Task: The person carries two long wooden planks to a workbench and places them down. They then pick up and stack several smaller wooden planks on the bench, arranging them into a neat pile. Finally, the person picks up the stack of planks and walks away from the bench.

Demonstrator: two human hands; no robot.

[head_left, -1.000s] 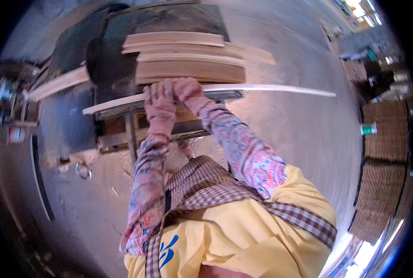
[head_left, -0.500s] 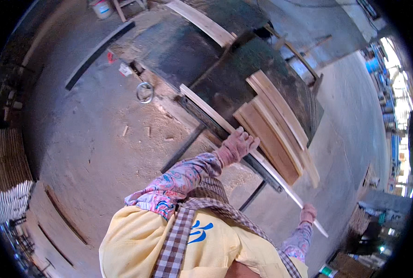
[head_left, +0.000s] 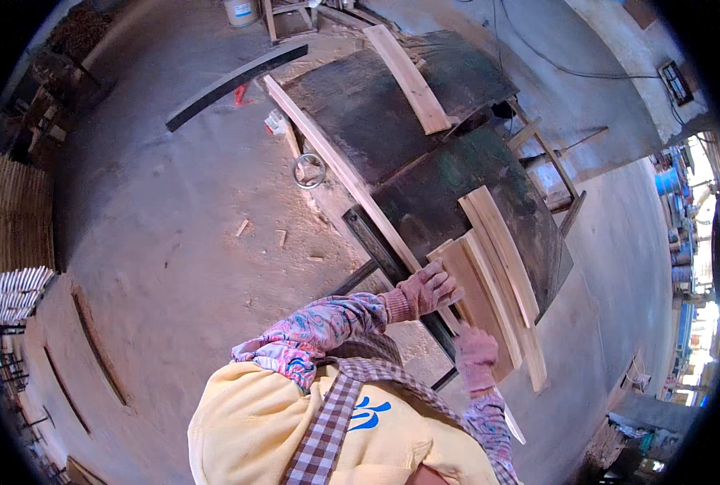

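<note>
A long, narrow wooden strip point(head_left: 345, 175) runs along the near edge of a dark machine table point(head_left: 412, 206), from upper left to lower right. My left hand point(head_left: 422, 293), in a pinkish work glove, curls its fingers over the strip beside the stacked boards. Close behind it, my right hand point(head_left: 476, 360), gloved alike, is closed around the same strip, whose pale tail end shows beyond my right forearm. Several wooden boards point(head_left: 501, 275) lie side by side on the table, just right of both hands. The fingertips are partly hidden.
Another board point(head_left: 408, 79) lies across the table's far part. A metal handwheel point(head_left: 309, 171) sticks out at the table's left side, above floor with wood scraps and sawdust. A dark curved-looking beam point(head_left: 234, 85) lies farther left. A white bucket point(head_left: 240, 11) stands at the back.
The strip has slid toward the upper left along the table edge. My right hand has come forward with it, close to my left hand. The whole view has shifted somewhat.
</note>
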